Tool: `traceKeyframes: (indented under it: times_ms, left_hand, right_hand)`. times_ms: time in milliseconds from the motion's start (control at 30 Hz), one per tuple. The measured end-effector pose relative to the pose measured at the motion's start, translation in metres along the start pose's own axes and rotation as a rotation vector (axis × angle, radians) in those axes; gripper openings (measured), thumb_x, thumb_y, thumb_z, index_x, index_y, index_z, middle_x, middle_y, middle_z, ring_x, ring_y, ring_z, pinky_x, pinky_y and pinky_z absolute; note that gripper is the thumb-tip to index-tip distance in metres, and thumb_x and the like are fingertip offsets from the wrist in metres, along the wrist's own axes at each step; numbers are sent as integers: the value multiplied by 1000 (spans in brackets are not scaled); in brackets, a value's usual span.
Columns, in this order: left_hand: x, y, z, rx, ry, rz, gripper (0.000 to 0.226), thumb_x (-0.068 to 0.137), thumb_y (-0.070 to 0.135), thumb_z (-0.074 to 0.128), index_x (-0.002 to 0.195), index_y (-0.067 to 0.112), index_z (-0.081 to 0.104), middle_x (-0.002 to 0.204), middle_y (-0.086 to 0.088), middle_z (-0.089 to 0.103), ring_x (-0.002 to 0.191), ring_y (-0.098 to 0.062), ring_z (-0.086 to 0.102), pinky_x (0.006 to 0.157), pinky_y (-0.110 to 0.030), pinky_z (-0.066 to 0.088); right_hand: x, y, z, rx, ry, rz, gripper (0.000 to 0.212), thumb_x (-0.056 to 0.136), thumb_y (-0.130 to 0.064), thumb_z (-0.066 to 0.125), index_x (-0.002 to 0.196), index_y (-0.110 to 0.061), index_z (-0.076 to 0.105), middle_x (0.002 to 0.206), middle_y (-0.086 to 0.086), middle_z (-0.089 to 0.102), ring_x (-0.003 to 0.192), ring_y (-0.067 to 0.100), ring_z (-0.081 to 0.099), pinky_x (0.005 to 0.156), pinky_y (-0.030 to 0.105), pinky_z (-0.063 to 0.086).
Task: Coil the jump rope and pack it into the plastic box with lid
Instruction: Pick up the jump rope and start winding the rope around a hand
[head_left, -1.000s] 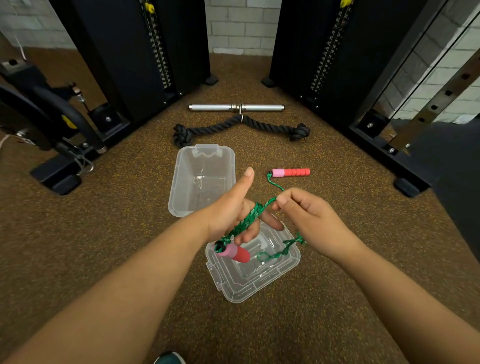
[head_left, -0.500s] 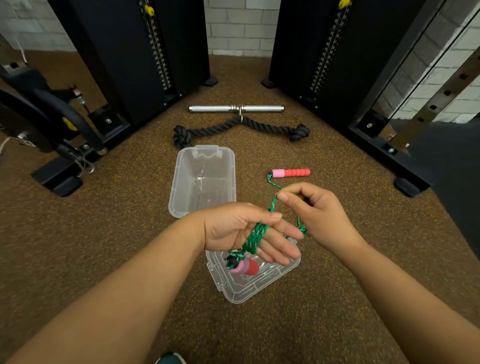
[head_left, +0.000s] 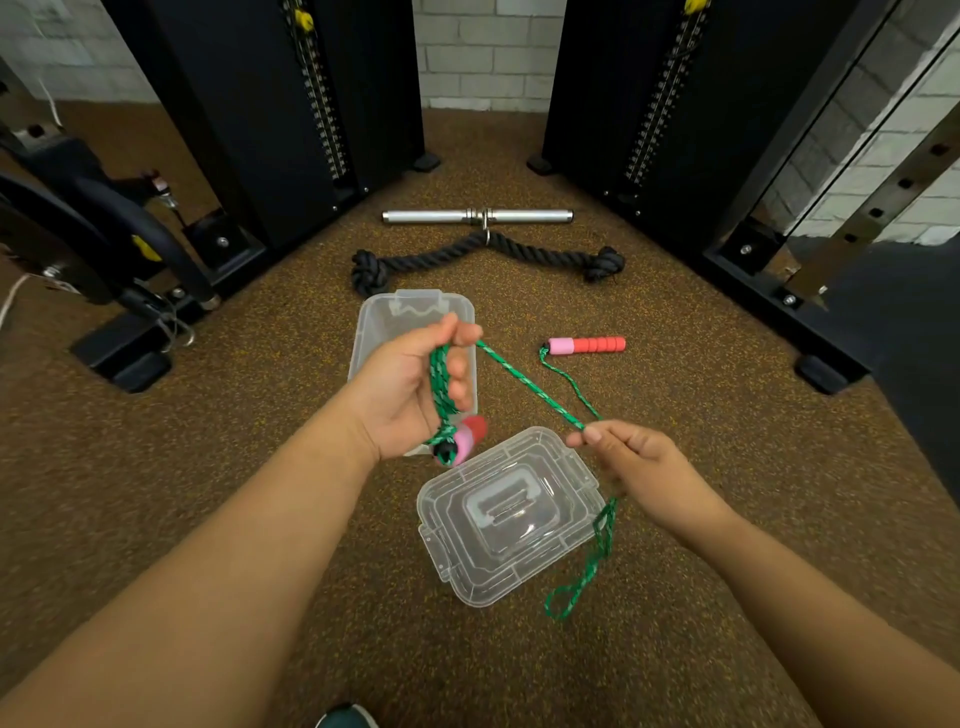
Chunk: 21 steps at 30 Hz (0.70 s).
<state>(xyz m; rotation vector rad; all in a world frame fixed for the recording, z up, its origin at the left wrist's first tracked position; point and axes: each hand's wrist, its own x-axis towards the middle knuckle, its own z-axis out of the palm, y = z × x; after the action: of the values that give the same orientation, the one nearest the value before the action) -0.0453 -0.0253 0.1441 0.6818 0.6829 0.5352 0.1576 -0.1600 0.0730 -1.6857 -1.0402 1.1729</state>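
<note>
My left hand (head_left: 410, 387) is palm up over the clear plastic box (head_left: 387, 317), closed on several loops of the green jump rope (head_left: 535, 395). One pink and red handle (head_left: 467, 436) hangs below that palm. My right hand (head_left: 631, 457) pinches the rope to the right, holding a taut stretch between the hands. A slack loop dangles under the right hand beside the clear lid (head_left: 511, 514), which lies on the floor. The other pink and red handle (head_left: 587, 345) lies on the floor to the right of the box.
A black knotted rope attachment (head_left: 485, 254) and a chrome bar (head_left: 478, 215) lie on the brown floor beyond the box. Black weight-stack columns (head_left: 322, 104) stand left and right, with machine feet (head_left: 826, 371) at both sides.
My left hand has turned palm up and risen toward the box with the loops. My right hand has pulled away to the right and lower, drawing the rope taut.
</note>
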Motion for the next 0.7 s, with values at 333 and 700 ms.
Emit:
traceKeyframes:
  times_ms: [333,700]
  left_hand:
    - [-4,11,-7,-9,98,103,34,98,28,39,73,17,58,43,7,49,37,-8,44,44,-19,37]
    - [-8,-7,16,183,-84,-85,37,98,28,37,73,13,61,43,2,55,35,-11,51,42,-19,43]
  right_hand:
    - [0,13,-14,-87,-160,55,21,95,-10,52,95,-19,71,67,-2,61,65,8,55,63,16,48]
    - [3,-19,6,-365,-6,-149,48,92,-23,59,137,-33,45,134,-20,44,126,-4,39,102,17,29]
